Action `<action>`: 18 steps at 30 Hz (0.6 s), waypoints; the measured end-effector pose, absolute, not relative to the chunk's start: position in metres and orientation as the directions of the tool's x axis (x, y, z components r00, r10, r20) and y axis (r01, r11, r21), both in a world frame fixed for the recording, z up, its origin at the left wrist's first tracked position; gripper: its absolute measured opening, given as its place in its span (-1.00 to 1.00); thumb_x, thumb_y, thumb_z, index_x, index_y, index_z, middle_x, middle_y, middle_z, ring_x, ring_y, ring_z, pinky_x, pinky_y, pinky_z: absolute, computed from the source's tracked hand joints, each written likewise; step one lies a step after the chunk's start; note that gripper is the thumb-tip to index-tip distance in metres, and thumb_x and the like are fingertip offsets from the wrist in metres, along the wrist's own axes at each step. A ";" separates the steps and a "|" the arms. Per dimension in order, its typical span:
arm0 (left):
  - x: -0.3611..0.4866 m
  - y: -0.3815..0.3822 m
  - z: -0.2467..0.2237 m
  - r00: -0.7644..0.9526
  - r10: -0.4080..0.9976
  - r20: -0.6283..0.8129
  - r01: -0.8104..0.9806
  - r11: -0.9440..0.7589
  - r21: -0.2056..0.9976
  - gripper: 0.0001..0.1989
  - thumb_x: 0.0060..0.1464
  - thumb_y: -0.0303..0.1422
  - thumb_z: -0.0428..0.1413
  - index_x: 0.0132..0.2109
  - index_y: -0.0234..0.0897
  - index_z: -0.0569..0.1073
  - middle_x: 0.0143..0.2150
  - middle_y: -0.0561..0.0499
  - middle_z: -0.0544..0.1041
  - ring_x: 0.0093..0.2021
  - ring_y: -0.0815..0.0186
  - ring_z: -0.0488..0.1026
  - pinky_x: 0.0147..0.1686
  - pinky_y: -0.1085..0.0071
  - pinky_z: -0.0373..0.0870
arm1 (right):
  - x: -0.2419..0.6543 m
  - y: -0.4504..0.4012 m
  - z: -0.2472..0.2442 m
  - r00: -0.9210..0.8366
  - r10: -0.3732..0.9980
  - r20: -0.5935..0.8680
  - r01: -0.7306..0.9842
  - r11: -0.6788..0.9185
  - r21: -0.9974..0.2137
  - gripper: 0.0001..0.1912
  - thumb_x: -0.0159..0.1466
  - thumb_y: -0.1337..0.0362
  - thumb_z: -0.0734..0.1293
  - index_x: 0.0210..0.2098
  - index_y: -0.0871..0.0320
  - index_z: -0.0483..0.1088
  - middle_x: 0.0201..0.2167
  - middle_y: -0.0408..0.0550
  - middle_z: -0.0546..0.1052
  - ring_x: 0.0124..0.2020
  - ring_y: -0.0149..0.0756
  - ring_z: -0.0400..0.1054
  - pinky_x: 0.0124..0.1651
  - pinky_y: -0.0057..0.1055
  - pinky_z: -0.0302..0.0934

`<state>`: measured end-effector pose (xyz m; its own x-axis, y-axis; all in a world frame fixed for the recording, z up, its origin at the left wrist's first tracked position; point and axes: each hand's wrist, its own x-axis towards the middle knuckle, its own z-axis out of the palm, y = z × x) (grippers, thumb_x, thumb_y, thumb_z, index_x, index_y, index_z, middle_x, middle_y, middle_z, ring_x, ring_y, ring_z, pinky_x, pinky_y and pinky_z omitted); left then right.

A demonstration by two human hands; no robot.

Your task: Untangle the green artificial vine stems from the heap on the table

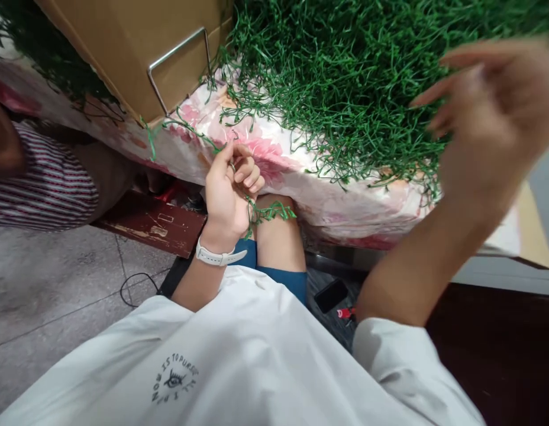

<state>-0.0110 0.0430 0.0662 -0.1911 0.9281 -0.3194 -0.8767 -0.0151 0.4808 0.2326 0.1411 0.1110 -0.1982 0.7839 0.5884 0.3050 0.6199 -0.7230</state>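
Note:
My left hand [232, 192], with a white watch on its wrist, is in front of the table edge above my knees. Its curled fingers close on a green artificial grass stem [272, 212]; one leafy end hangs out below the palm, and another strand runs from the fingertips toward the metal wire frame. My right hand [500, 112] is raised over the right side of a large heap of green artificial grass stems [354, 89]. It is blurred, its fingers are apart, and I see nothing in it.
A cardboard box [101, 47] with a bent metal wire frame [179, 56] stands on the flowered tablecloth [274, 154]. Another person's striped clothing [44, 183] is at the left. Below are a dark red wooden board [145, 222] and a phone [331, 295].

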 end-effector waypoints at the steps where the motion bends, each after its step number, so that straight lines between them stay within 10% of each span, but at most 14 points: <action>1: -0.008 0.044 0.066 -0.200 0.928 -0.314 -0.881 -0.031 0.472 -0.47 0.50 -0.30 -0.15 -0.48 -0.29 0.38 -0.66 0.20 0.04 -0.72 0.54 0.07 -0.66 0.60 0.09 | 0.218 0.121 0.098 -0.232 0.737 0.634 0.323 0.674 -0.665 -0.75 0.44 0.13 0.37 0.00 0.08 0.61 -0.32 -0.06 0.57 -0.31 -0.34 0.45 -0.24 -0.30 0.23; 7: 0.002 0.049 0.064 -0.167 0.929 -0.330 -0.916 -0.022 0.401 -0.51 0.50 -0.19 -0.11 -0.42 -0.26 0.39 -0.65 0.19 0.14 -0.72 0.55 0.11 -0.70 0.61 0.07 | 0.144 0.047 0.033 -0.620 0.550 0.559 0.346 0.832 -0.435 -0.83 0.41 0.15 0.39 -0.21 0.13 0.45 -0.29 -0.01 0.57 -0.25 -0.22 0.38 -0.17 -0.26 0.24; 12: -0.010 0.045 0.064 -0.063 0.940 -0.334 -0.910 0.083 0.406 -0.47 0.50 -0.11 -0.16 -0.39 -0.26 0.40 -0.68 0.22 0.06 -0.78 0.57 -0.05 -0.76 0.60 -0.11 | 0.150 0.050 0.016 -0.569 0.599 0.563 0.250 0.779 -0.576 -0.79 0.47 0.32 0.28 -0.34 0.11 0.36 -0.44 -0.13 0.46 -0.38 -0.32 0.26 -0.25 -0.32 0.15; 18: -0.012 0.042 0.063 0.103 0.935 -0.341 -0.920 0.220 0.325 -0.48 0.52 -0.11 -0.21 -0.38 -0.26 0.32 -0.68 0.23 0.01 -0.76 0.55 -0.09 -0.75 0.60 -0.18 | 0.162 0.042 0.007 -0.269 0.789 0.552 0.121 0.596 -0.793 -0.81 0.38 0.19 0.38 -0.37 0.08 0.47 -0.11 -0.01 0.50 -0.02 -0.15 0.38 0.10 -0.12 0.23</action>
